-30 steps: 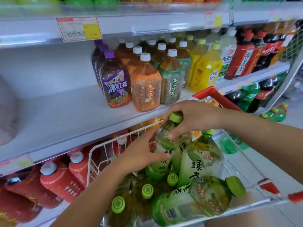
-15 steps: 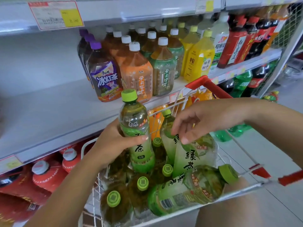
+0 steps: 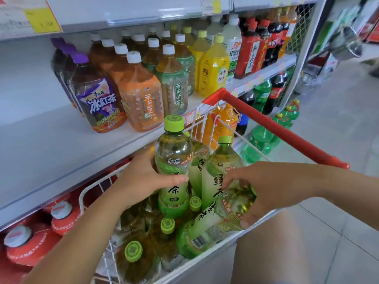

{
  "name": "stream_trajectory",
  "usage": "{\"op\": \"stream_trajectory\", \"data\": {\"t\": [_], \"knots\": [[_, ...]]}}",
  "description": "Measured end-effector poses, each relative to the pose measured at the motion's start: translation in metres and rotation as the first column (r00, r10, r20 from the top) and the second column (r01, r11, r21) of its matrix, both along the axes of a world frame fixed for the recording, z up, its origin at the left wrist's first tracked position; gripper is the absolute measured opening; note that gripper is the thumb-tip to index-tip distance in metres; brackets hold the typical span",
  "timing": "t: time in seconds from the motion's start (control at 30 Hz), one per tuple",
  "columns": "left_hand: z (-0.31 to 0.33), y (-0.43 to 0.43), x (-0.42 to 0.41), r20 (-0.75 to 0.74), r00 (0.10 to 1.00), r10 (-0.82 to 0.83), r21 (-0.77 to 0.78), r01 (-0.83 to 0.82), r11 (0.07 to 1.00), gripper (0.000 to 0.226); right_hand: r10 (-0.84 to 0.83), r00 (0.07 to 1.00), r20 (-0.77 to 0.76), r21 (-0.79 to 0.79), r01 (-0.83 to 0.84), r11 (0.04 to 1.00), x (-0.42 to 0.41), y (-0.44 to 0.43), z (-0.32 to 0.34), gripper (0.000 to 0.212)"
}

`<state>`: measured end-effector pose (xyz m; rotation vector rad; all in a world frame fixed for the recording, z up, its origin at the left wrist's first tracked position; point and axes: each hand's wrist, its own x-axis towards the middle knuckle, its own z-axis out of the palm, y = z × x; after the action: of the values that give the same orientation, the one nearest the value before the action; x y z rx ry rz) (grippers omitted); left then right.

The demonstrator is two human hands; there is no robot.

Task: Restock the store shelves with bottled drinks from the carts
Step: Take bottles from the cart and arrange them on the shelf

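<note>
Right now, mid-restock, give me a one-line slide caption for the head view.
Left hand holds a green tea bottle upright over the cart while right hand grips a lying bottle.

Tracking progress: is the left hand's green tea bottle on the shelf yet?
No, the left hand grips the green tea bottle upright over the cart.

- A shop, in its drinks aisle: white metal shelves (image 3: 51, 136) run from the near left to the far right.
- Paper price tags (image 3: 30, 19) with yellow patches hang on the shelf edges.
- Bottled drinks (image 3: 141, 95) stand in rows by kind, labels outward.
- A wire shopping cart (image 3: 81, 198) with a red handle (image 3: 276, 128) stands near, full of green tea bottles (image 3: 173, 156).
- To the right is a pale tiled floor (image 3: 338, 119), with more green bottles standing on it.
</note>
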<state>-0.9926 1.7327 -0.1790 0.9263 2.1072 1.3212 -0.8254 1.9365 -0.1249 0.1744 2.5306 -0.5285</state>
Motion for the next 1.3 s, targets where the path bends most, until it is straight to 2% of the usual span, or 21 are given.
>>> {"op": "stream_trajectory", "data": {"t": [0.1,0.17,0.23,0.3,0.4,0.47,0.63,0.73,0.8,0.83,0.9,0.97,1.0,1.1,1.17,1.23,1.3], "knots": [[0.002,0.000,-0.002,0.029,1.000,0.008,0.045,-0.009,0.999,0.050,-0.186,0.968,-0.168,-0.087,0.173,0.981,-0.003,-0.006,-0.002,0.061],[0.003,-0.001,-0.004,0.049,0.999,0.011,0.072,-0.015,0.997,0.049,-0.280,0.922,-0.269,-0.220,0.225,0.949,-0.013,-0.012,-0.005,0.056],[0.005,-0.005,-0.007,0.065,0.998,0.010,0.102,-0.016,0.995,0.049,-0.336,0.885,-0.323,-0.328,0.228,0.917,-0.028,-0.024,-0.008,0.064],[0.007,-0.010,-0.008,0.088,0.996,0.033,0.132,-0.044,0.990,0.053,-0.367,0.859,-0.357,-0.366,0.233,0.901,-0.045,-0.031,-0.012,0.076],[0.009,-0.021,-0.016,0.170,0.979,0.109,0.226,-0.146,0.963,0.055,-0.418,0.812,-0.406,-0.481,0.199,0.854,-0.069,-0.034,-0.004,0.057],[0.011,-0.029,-0.021,0.209,0.968,0.136,0.265,-0.190,0.945,0.057,-0.430,0.793,-0.432,-0.541,0.153,0.827,-0.084,-0.032,0.006,0.054],[0.010,-0.043,-0.029,0.245,0.951,0.188,0.279,-0.255,0.926,0.058,-0.436,0.798,-0.417,-0.624,0.098,0.775,-0.121,-0.028,0.005,0.065],[0.000,-0.044,-0.029,0.260,0.940,0.220,0.272,-0.290,0.918,0.055,-0.484,0.795,-0.365,-0.715,0.094,0.693,-0.136,-0.028,-0.012,0.055],[-0.005,-0.041,-0.027,0.270,0.934,0.232,0.252,-0.302,0.919,0.055,-0.485,0.801,-0.351,-0.720,0.100,0.687,-0.137,-0.029,-0.016,0.048],[-0.006,-0.040,-0.026,0.266,0.935,0.234,0.242,-0.300,0.923,0.055,-0.449,0.824,-0.346,-0.702,0.090,0.706,-0.135,-0.029,-0.019,0.052],[-0.009,-0.037,-0.025,0.253,0.939,0.233,0.228,-0.291,0.929,0.056,-0.403,0.848,-0.345,-0.664,0.083,0.743,-0.131,-0.035,-0.028,0.078],[-0.008,-0.037,-0.026,0.250,0.936,0.247,0.233,-0.306,0.923,0.057,-0.397,0.820,-0.411,-0.639,0.052,0.768,-0.130,-0.042,-0.035,0.096],[-0.006,-0.038,-0.026,0.246,0.934,0.260,0.239,-0.318,0.917,0.056,-0.408,0.794,-0.451,-0.630,0.040,0.775,-0.132,-0.045,-0.038,0.098],[0.008,-0.044,-0.028,0.203,0.941,0.273,0.272,-0.321,0.907,0.059,-0.475,0.748,-0.463,-0.656,0.072,0.752,-0.136,-0.049,-0.032,0.088],[0.027,-0.050,-0.032,0.154,0.944,0.291,0.303,-0.326,0.895,0.063,-0.509,0.724,-0.466,-0.671,0.086,0.737,-0.136,-0.052,-0.016,0.074],[0.052,-0.059,-0.038,0.092,0.939,0.330,0.354,-0.341,0.871,0.060,-0.537,0.664,-0.520,-0.692,0.041,0.721,-0.137,-0.057,0.008,0.056],[0.081,-0.070,-0.044,0.014,0.926,0.377,0.414,-0.349,0.841,0.060,-0.540,0.594,-0.596,-0.707,-0.071,0.703,-0.139,-0.062,0.042,0.048]]}}
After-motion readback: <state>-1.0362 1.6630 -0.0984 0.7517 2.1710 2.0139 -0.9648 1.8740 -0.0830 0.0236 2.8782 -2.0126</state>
